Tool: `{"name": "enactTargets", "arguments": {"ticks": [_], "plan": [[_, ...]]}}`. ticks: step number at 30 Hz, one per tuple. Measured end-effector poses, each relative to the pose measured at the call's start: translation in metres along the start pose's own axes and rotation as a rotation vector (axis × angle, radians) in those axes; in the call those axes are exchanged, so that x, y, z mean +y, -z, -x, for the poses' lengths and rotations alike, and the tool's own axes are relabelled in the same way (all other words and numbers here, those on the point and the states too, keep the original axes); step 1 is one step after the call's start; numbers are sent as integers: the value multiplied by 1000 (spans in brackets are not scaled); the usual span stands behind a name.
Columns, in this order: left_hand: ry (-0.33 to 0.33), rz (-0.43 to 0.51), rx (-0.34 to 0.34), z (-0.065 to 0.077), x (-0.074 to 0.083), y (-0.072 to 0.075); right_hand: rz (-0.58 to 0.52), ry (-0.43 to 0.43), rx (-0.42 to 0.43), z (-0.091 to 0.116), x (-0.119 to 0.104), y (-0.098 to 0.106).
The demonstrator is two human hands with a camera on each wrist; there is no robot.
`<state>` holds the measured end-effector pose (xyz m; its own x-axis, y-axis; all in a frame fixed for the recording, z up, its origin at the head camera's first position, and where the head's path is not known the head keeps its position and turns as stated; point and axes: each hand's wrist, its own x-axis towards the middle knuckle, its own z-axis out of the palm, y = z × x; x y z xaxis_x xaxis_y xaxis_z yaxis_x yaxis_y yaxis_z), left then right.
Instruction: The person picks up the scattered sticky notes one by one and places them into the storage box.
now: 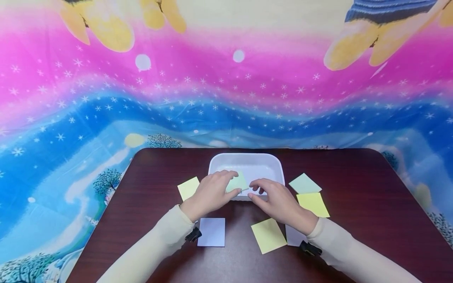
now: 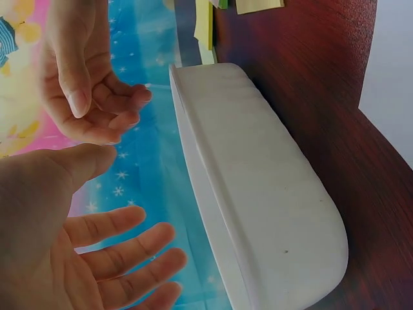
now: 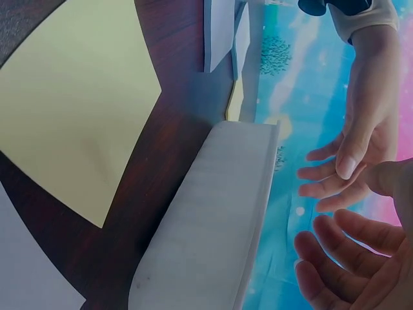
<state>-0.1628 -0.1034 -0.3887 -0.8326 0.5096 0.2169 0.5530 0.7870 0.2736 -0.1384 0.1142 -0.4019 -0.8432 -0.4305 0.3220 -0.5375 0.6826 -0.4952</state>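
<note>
A white plastic tray (image 1: 247, 157) stands at the far side of the table, with a pale green sticky note pad (image 1: 236, 181) inside it, partly covered by my left hand. My left hand (image 1: 214, 191) hovers over the tray's left part, fingers extended and nothing in its grasp. Opposite it, over the right part, is my right hand (image 1: 279, 200), its fingers loosely bent around nothing. Both wrist views show the two hands facing each other above the rim of the tray (image 2: 258, 174), palms bare.
Left of the tray lie a yellow pad (image 1: 188, 188) and a lilac pad (image 1: 211, 232). To the right are a pale green pad (image 1: 305, 183), two yellow pads (image 1: 313, 204) and another lilac pad (image 1: 294, 236) partly under my right wrist. A printed cloth (image 1: 226, 90) hangs behind the table.
</note>
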Motion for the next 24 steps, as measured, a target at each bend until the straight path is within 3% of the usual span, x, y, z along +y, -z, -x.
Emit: {"name": "enactTargets", "arguments": {"ticks": [24], "plan": [[-24, 9, 11, 11, 9, -4, 33, -30, -1, 9, 2, 1]]}}
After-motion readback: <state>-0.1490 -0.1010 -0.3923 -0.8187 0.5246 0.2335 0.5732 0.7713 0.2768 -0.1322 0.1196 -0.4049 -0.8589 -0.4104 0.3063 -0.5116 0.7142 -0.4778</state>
